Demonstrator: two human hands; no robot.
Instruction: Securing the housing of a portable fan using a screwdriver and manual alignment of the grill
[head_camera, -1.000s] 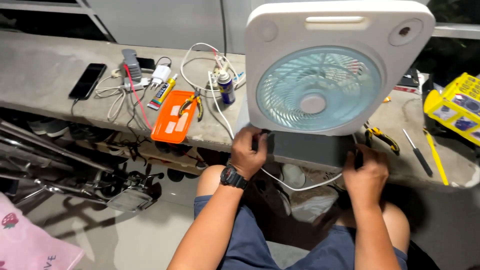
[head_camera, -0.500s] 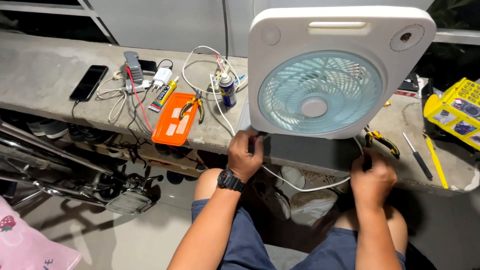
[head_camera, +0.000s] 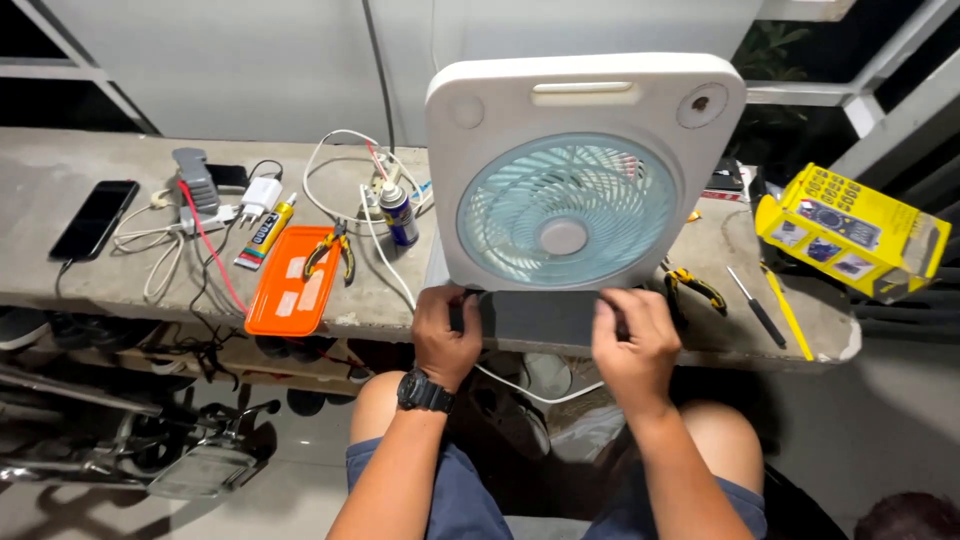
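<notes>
At the near edge of the table (head_camera: 60, 285), seen from my head camera, I have a white box fan (head_camera: 585, 170) standing upright, its pale blue round grille facing me. Both my hands are on the dark grey base (head_camera: 540, 317) under the fan, which sits right at that edge. My left hand (head_camera: 445, 340) grips the base's left end, fingers curled around it, and a black watch (head_camera: 425, 392) sits on that wrist. My right hand (head_camera: 632, 345) is closed over the base's right end, thumb side toward the middle. A white cable (head_camera: 520, 385) hangs below the edge between my knees.

Left of the fan, an orange tray (head_camera: 293, 285) lies flat and juts a little over the near edge, with yellow-handled pliers (head_camera: 330, 250) resting across its far right corner. Just beside the fan's left side stands a small spray can (head_camera: 399, 214), among loops of white wire. Further left lie a yellow glue tube (head_camera: 265, 235), a white charger plug (head_camera: 260, 195) and a grey power strip (head_camera: 195, 185). Near the table's left end, a black phone (head_camera: 95, 218) lies face up.

Right of the fan, close to the near edge, lies a second pair of yellow-handled pliers (head_camera: 690, 285), then a dark screwdriver (head_camera: 755, 308). Toward the right end sits a yellow boxed package (head_camera: 850, 232), tilted.
</notes>
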